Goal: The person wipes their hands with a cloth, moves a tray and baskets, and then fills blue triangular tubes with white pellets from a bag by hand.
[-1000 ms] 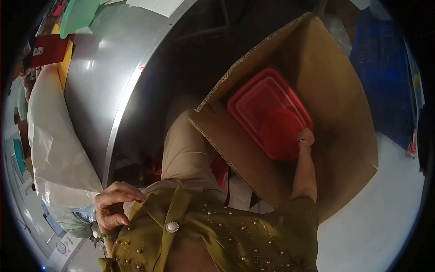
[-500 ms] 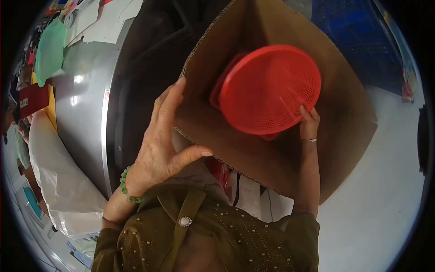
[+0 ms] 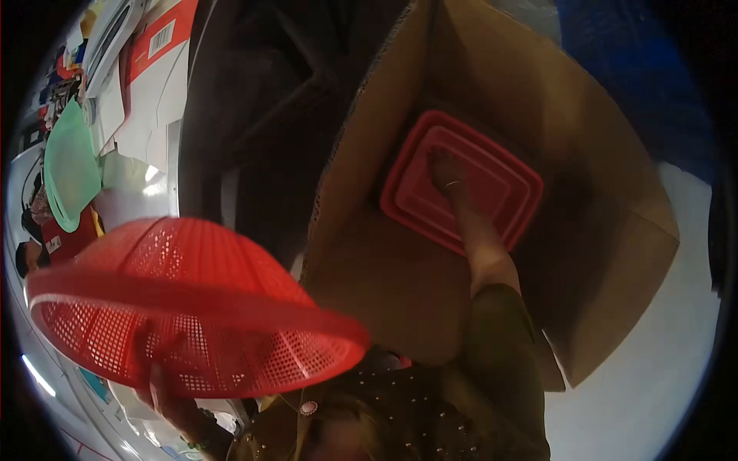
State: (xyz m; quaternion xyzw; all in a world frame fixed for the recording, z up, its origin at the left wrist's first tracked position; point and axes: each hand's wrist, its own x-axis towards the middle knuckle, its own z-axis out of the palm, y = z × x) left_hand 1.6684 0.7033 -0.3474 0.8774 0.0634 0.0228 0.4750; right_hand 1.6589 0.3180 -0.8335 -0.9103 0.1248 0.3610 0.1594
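A red mesh plastic colander (image 3: 231, 269) is tilted at the lower left, its rim a broad band across it. My left hand (image 3: 157, 384) is closed on its lower side, with the fingers showing dimly against the mesh. In the deep cardboard box (image 3: 400, 300) lies a red rectangular plastic tray or lid (image 3: 507, 196) with a raised rim. My right hand (image 3: 442, 169) reaches down over this red piece, near its far left part. Its fingers look outstretched but are dim in shadow; whether they touch the surface is hard to tell.
Left of the box is a dark bulky object (image 3: 254, 131). A green translucent plastic piece (image 3: 73, 169) and a red-and-white carton (image 3: 157, 54) are on the far left. A blue item (image 3: 630, 77) stands behind the box, and pale floor (image 3: 646, 346) lies to the right.
The colander has left the box and my right hand, and is now in my left hand at the lower left. My right hand has moved deeper into the box, over the red rectangular piece.
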